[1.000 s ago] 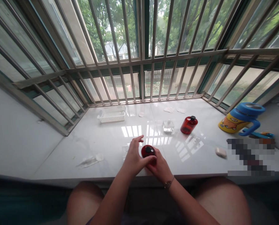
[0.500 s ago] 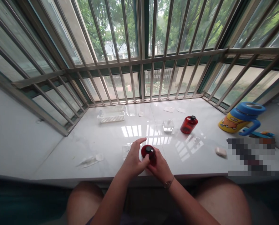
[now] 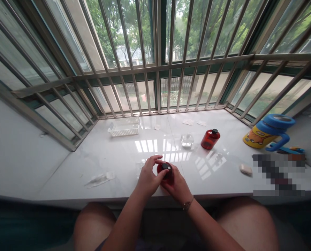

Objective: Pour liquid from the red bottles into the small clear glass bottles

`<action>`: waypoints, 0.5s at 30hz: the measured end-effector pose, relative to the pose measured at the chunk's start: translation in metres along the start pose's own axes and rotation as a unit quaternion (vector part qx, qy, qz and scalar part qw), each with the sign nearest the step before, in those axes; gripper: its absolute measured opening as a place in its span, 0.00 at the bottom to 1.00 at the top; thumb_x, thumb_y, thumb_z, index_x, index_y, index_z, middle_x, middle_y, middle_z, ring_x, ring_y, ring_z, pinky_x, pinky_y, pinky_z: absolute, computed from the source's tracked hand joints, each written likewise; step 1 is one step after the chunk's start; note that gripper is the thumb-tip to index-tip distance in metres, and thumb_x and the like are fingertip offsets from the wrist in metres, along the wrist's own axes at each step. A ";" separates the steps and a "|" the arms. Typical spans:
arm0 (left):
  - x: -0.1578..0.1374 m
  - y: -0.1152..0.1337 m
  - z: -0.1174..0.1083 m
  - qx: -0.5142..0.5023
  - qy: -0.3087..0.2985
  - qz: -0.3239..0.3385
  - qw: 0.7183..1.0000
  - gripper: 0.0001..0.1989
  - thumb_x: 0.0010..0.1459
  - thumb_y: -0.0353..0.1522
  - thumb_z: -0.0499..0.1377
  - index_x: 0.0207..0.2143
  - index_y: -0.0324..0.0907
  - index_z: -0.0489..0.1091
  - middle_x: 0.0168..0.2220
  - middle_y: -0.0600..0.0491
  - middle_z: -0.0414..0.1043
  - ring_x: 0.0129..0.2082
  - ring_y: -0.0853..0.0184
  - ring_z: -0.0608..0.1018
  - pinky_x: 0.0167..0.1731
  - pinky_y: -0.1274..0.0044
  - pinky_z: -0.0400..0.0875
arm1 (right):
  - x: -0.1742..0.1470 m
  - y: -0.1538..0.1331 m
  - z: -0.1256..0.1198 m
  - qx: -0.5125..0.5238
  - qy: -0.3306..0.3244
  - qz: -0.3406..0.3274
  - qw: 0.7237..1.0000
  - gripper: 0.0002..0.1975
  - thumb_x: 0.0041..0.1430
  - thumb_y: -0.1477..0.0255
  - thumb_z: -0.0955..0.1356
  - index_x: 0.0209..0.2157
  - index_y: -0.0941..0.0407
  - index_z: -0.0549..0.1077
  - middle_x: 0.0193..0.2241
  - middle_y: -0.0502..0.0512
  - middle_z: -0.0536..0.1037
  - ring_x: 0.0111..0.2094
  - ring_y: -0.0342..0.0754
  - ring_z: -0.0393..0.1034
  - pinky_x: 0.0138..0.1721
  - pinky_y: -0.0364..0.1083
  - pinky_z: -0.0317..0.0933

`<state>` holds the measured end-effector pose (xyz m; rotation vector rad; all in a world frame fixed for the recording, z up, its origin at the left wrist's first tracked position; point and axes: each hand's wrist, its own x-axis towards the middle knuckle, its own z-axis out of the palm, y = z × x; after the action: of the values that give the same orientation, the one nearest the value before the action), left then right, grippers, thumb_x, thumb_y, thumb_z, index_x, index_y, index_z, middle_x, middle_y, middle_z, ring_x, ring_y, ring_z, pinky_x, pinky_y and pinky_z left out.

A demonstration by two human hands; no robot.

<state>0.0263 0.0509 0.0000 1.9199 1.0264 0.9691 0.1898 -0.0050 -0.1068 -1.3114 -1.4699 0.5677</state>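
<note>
A small dark-red bottle (image 3: pixel 160 169) with a black cap (image 3: pixel 165 166) is held above the front edge of the white counter. Wrapped around its body from the right is my right hand (image 3: pixel 178 185), with a thin bracelet on the wrist. My left hand (image 3: pixel 148 177) comes in from the left, its thumb on the cap and its index finger curled around the far side. The lower part of the bottle is hidden by my hands. Behind the left fingers, a clear flat piece (image 3: pixel 140 169) lies partly covered on the counter.
A second red bottle (image 3: pixel 210 139) stands beside a clear glass block (image 3: pixel 187 141). Further off are a white basket (image 3: pixel 124 127) and a blue-yellow jug (image 3: pixel 262 132). A beige object (image 3: pixel 245 170) and a crumpled wrapper (image 3: pixel 100 179) lie on the counter (image 3: pixel 124 188). Metal bars (image 3: pixel 158 90) enclose the back.
My left fingers have curled in closer around the bottle's cap, and the thumb has shifted up onto it. My right hand keeps its hold on the bottle.
</note>
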 end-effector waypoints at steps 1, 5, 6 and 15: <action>0.000 -0.001 -0.001 -0.002 -0.005 0.001 1.000 0.26 0.60 0.29 0.68 0.59 0.50 0.69 0.48 0.52 0.81 0.56 0.56 0.81 0.63 0.57 0.71 | 0.000 0.000 0.000 -0.001 0.002 0.000 1.000 0.37 0.63 0.60 0.76 0.69 0.47 0.61 0.62 0.62 0.74 0.59 0.61 0.75 0.59 0.59 0.74; 0.002 -0.003 -0.002 -0.007 -0.019 0.020 1.000 0.25 0.61 0.27 0.66 0.59 0.50 0.69 0.51 0.50 0.80 0.56 0.56 0.81 0.62 0.59 0.73 | 0.000 0.001 0.001 -0.005 0.006 0.003 1.000 0.37 0.63 0.60 0.76 0.69 0.47 0.61 0.61 0.61 0.75 0.59 0.60 0.76 0.58 0.58 0.73; 0.003 -0.004 -0.003 -0.010 -0.027 0.028 0.999 0.25 0.61 0.26 0.65 0.59 0.49 0.69 0.52 0.49 0.80 0.56 0.56 0.82 0.61 0.59 0.73 | 0.000 0.001 0.001 -0.007 0.006 0.002 1.000 0.37 0.63 0.60 0.76 0.68 0.48 0.61 0.61 0.61 0.75 0.59 0.60 0.76 0.58 0.59 0.73; 0.006 -0.006 -0.012 -0.031 -0.085 0.041 0.995 0.31 0.63 0.24 0.62 0.65 0.53 0.65 0.51 0.51 0.80 0.57 0.57 0.82 0.63 0.58 0.73 | -0.002 0.008 0.001 -0.026 0.004 -0.006 1.000 0.39 0.63 0.59 0.76 0.70 0.48 0.59 0.61 0.62 0.74 0.59 0.62 0.75 0.58 0.60 0.73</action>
<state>0.0162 0.0622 0.0018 1.9689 0.8153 0.8558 0.1921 -0.0039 -0.1150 -1.3422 -1.4947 0.5188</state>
